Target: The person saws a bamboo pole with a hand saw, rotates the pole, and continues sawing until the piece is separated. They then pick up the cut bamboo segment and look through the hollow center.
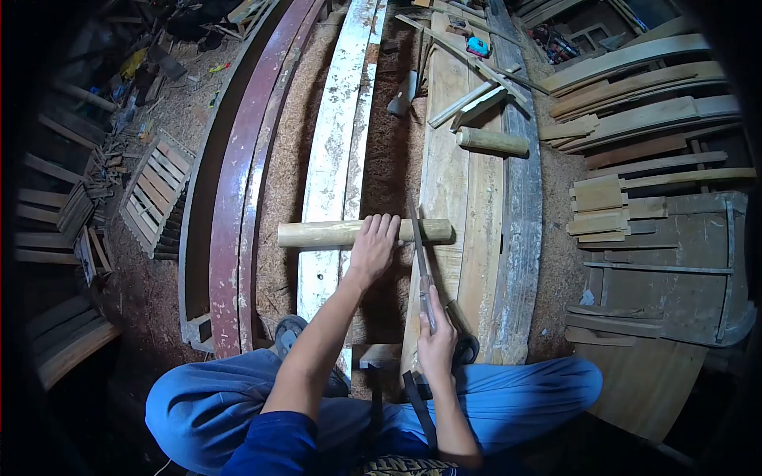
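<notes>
A pale round wooden piece (317,234) lies crosswise over the gap between a white-painted beam (329,159) and a plank bench (443,166). My left hand (373,244) is wrapped over the top of the piece near its middle. In my right hand (436,329) is the handle of a long, thin, dark tool (421,254), whose blade lies across the piece to the right of my left hand. The far end of the blade reaches just past the piece. Its edge is too small to make out.
Another round wooden piece (496,142) lies farther back on the bench, near loose strips (464,103) and a teal tool (478,46). A maroon beam (246,159) runs along the left. Stacked boards (627,79) stand at the right. Shavings cover the floor.
</notes>
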The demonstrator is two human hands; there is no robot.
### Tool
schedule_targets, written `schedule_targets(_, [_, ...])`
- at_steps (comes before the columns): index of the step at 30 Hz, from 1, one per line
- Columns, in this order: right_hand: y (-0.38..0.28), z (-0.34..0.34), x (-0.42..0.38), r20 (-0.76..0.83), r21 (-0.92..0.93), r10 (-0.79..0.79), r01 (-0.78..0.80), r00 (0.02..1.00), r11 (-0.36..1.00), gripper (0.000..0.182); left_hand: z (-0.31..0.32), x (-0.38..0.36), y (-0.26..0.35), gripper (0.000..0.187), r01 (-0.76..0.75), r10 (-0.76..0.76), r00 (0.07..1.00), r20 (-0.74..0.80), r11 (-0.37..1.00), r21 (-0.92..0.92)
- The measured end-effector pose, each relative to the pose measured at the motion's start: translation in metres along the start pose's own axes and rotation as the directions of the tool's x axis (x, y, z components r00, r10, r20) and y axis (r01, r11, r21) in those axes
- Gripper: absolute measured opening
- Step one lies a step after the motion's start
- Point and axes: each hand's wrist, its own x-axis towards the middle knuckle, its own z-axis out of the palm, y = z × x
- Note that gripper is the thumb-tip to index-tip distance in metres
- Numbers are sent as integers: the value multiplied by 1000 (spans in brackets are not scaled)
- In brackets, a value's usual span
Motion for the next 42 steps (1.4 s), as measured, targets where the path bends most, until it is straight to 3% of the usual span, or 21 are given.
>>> schedule_targets(3, [-4, 6, 15, 3, -21, 18, -18, 1000, 1000, 54, 6, -3, 4, 56, 20, -17, 998, -53, 999, 50])
schedule_targets(6, [-3, 19, 45, -7, 48, -36, 37, 999, 998, 53, 3, -2, 2, 56, 28, -28, 1000, -3, 1000, 9])
schedule_targets(9, [-3, -2, 12, 29, 12, 20, -21, 999, 1000, 54, 9, -1, 3, 56, 33, -33, 999, 29, 999, -4])
schedule_targets(11, [7, -7, -4, 56, 28, 73, -74, 996, 997, 55, 32, -13, 4, 56, 1, 23, 981, -191, 992, 126])
schedule_targets(17, [3, 21, 51, -26, 24, -91, 92, 995, 995, 58, 25, -7, 2, 56, 4, 6, 987, -163, 998, 61])
schedule_targets(21, [8, -13, -5, 28, 10, -46, 46, 999, 999, 58, 33, -7, 0, 54, -5, 17, 993, -121, 995, 98])
schedule_targets(23, [17, -20, -13, 38, -22, -5, 6, 999, 1000, 56, 43, -16, 5, 57, 2, 37, 980, -195, 980, 197])
schedule_targets(25, [2, -17, 18, 103, -18, 88, -86, 991, 996, 56, 28, -8, 2, 56, 1, 6, 991, -132, 998, 58])
schedule_targets(27, [-4, -2, 46, 100, 78, 61, -69, 993, 995, 56, 23, -6, 1, 58, -3, 9, 995, -103, 998, 67])
schedule_targets(29, [6, 10, 52, 12, 73, -119, 118, 993, 990, 57, 20, -3, 1, 57, -23, 29, 996, -90, 998, 66])
schedule_targets(31, [3, -10, 17, 68, 30, -59, 57, 996, 998, 55, 23, -6, -3, 57, -18, 23, 997, -79, 998, 64])
schedule_targets(33, [10, -24, -17, 59, 11, -10, 10, 998, 1000, 54, 31, -14, 0, 55, -58, 85, 979, -188, 988, 144])
schedule_targets(35, [10, -14, -6, 56, -15, 20, -20, 998, 1000, 54, 33, -14, 5, 54, -41, 62, 978, -201, 994, 104])
schedule_targets(37, [5, 9, 40, 21, 77, -32, 30, 999, 997, 56, 23, -9, 2, 54, -16, 34, 975, -218, 996, 84])
schedule_targets(40, [18, 29, 70, -45, 66, -166, 169, 985, 983, 57, 6, 3, -5, 53, -19, 18, 1000, -24, 1000, -11])
schedule_targets(41, [21, 23, 56, -46, 66, -174, 177, 984, 982, 57, 4, 6, -7, 53, -17, 17, 999, -31, 1000, -9])
schedule_targets(42, [24, 11, 28, 4, 59, -69, 68, 998, 996, 55, 5, 7, -7, 54, -11, 11, 999, -36, 1000, -11])
